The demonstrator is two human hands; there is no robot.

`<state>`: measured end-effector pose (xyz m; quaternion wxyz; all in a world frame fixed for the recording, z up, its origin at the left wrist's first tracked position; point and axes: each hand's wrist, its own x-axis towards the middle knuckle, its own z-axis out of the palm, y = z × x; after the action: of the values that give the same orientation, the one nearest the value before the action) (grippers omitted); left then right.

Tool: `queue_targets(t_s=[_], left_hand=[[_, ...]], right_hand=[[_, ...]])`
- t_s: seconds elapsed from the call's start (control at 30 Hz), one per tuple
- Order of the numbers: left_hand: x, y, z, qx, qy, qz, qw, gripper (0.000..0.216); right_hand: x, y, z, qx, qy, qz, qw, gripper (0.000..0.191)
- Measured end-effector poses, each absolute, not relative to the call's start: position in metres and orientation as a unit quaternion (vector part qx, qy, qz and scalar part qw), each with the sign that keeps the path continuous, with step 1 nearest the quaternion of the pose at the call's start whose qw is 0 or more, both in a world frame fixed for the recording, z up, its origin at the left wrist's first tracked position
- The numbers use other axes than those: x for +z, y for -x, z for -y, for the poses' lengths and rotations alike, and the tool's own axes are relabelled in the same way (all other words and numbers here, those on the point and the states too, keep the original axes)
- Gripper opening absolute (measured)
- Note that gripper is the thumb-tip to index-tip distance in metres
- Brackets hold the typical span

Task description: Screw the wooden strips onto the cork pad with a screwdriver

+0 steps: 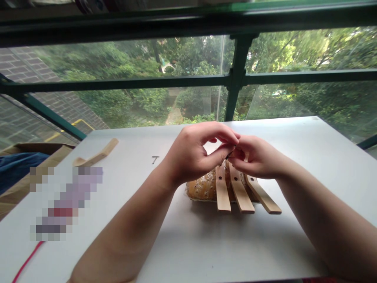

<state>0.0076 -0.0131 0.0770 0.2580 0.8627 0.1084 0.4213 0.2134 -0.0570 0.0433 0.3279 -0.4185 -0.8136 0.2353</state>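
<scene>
My left hand [194, 153] and my right hand [255, 157] meet over the middle of the white table [309, 165], fingertips pinched together on something small and dark that I cannot make out. Just below them lie three wooden slats [239, 192], fanned out with holes near their upper ends. The slats rest on a brown cork-like piece [203, 186]. Both hands are closed.
A separate curved wooden piece [96, 155] lies at the table's back left, with a small dark screw or pin [155, 159] near it. A red cord [28, 257] runs off the front left edge. A cardboard box [17, 188] with blue cloth stands left; windows behind.
</scene>
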Motion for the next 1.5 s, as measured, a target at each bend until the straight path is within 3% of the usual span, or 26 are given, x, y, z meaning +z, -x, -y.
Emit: queue_targets(t_s=[0.4,0.7,0.97,1.3,1.5], left_hand=[[0.0759,-0.0093,0.0111,0.425,-0.858,-0.123,0.260,0.015],[0.0746,-0.0095,0.0135,0.418,-0.861,-0.127,0.262,0.018],[0.0751,-0.0106,0.0125,0.422,-0.861,-0.120,0.259,0.016],[0.0776,-0.0107,0.0124,0.417,-0.870,-0.120,0.237,0.016],[0.0774,-0.0102,0.0120,0.416,-0.868,-0.126,0.242,0.013]], right_hand=[[0.0392,-0.2137,0.0547,0.247,0.428,0.798,0.344,0.019],[0.0403,-0.2126,0.0552,0.239,0.425,0.799,0.353,0.034],[0.0424,-0.2133,0.0549,0.264,0.412,0.796,0.356,0.015],[0.0433,-0.2122,0.0540,0.262,0.406,0.785,0.389,0.024],[0.0426,-0.2136,0.0542,0.279,0.406,0.781,0.382,0.013]])
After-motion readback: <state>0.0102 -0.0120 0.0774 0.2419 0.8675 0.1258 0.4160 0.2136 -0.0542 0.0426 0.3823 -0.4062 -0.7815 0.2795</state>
